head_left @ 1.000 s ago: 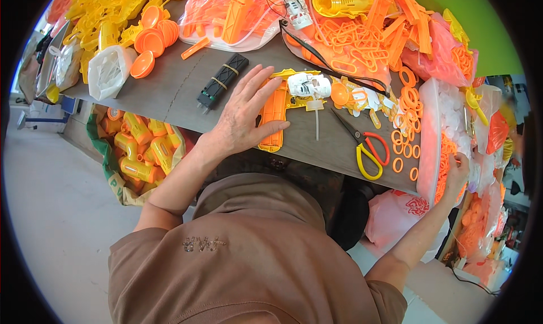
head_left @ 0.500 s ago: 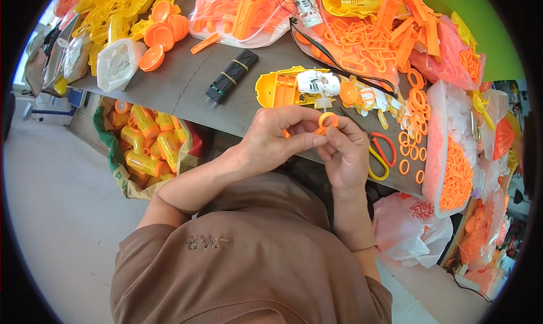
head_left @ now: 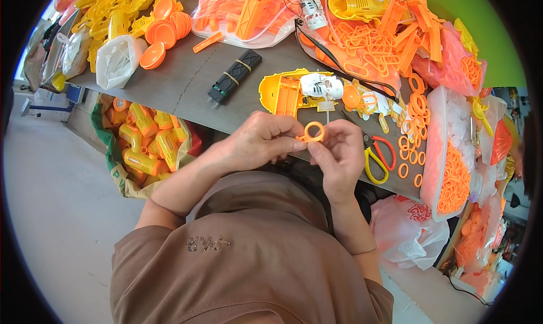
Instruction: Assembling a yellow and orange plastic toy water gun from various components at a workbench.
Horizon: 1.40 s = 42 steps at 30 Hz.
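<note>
Now, left hand [head_left: 253, 142]: fingers closed on orange ring [head_left: 322, 130] at eight o'clock
Right hand [head_left: 343, 159]: fingers pinch it at four o'clock
Yellow shell [head_left: 271, 92]: eleven o'clock from ring

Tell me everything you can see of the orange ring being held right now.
The orange ring is a round hoop with an open centre and a short projection at its left side; it looks like moulded plastic. It is held up with its opening turned toward the camera, near the front edge of the grey table. The left grip pinches the projection, and the right grip holds its lower right side. Fingertips hide the projection's end.
</note>
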Motion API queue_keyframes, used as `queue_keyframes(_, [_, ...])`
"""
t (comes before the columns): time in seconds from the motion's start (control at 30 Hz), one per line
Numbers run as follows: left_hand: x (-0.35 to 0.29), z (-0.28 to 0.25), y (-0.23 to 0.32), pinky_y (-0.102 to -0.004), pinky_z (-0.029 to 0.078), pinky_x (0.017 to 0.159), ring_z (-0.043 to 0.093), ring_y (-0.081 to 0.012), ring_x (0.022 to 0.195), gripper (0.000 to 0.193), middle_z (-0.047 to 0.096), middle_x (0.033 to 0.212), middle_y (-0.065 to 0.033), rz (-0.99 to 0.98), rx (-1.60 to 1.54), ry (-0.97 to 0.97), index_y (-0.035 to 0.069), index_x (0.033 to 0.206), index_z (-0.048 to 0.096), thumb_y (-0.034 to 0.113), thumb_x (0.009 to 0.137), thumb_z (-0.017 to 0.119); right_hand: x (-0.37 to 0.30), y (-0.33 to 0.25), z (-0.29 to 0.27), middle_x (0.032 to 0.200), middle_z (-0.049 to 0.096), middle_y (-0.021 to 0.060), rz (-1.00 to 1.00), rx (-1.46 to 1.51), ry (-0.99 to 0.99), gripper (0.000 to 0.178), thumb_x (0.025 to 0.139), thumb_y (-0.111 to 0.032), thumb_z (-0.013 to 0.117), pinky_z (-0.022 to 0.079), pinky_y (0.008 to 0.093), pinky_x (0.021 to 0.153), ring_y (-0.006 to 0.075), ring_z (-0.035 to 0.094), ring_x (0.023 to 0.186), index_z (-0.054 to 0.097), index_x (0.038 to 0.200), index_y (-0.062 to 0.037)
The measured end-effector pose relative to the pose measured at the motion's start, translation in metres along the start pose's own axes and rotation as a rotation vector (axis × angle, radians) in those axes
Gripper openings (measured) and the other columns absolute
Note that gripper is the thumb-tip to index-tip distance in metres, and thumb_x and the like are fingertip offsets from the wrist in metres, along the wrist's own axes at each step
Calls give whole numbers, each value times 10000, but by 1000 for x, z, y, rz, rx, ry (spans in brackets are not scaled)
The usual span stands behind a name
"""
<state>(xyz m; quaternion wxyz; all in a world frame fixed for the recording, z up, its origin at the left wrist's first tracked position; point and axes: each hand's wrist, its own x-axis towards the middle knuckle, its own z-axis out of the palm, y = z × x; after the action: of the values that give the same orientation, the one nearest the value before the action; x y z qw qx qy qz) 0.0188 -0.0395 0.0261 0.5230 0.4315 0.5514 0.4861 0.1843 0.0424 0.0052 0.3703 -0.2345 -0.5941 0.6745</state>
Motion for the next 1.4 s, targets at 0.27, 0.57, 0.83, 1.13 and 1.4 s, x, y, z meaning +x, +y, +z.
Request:
queue_keyframes(0.27, [4, -32, 2, -377, 475, 632, 634, -310, 706, 124, 644, 730, -153, 221, 417, -351, -2, 878, 651, 83, 794, 683, 11, -16, -25, 897, 598, 124, -680, -840, -636, 295, 708, 32, 705, 510, 333, 618, 282, 614, 749, 609, 984, -8])
queue_keyframes(0.57, [9, -33, -15, -407, 473, 764, 591, -338, 984, 281, 604, 1112, -155, 596, 824, 273, 9, 998, 630, 154, 770, 708, 30, 3, -19, 784, 573, 137, -473, -1035, -323, 205, 751, 38, 678, 466, 373, 566, 311, 587, 664, 578, 927, 5])
queue_keyframes(0.83, [22, -33, -36, -484, 346, 1040, 424, -369, 1261, 514, 488, 1296, -167, 663, 970, 233, 27, 1212, 553, 230, 769, 715, 42, 12, -14, 798, 558, 131, -423, -1193, -366, 175, 785, -28, 665, 471, 386, 594, 298, 587, 683, 559, 923, -11])
queue_keyframes(1.13, [25, -34, -32, -499, 349, 1030, 433, -388, 1235, 453, 489, 1259, -177, 673, 1010, 207, 62, 1202, 582, 202, 783, 687, 59, 5, -14, 763, 545, 140, -324, -1207, -530, 137, 801, -63, 649, 470, 394, 586, 302, 590, 675, 528, 842, -14])
queue_keyframes(1.4, [25, -30, -29, -489, 344, 1012, 430, -383, 1206, 370, 485, 1202, -195, 689, 1167, 188, 106, 1151, 630, 169, 787, 630, 66, -4, -11, 765, 581, 188, -276, -1316, -646, 117, 822, -62, 612, 461, 446, 615, 375, 594, 720, 534, 820, 26])
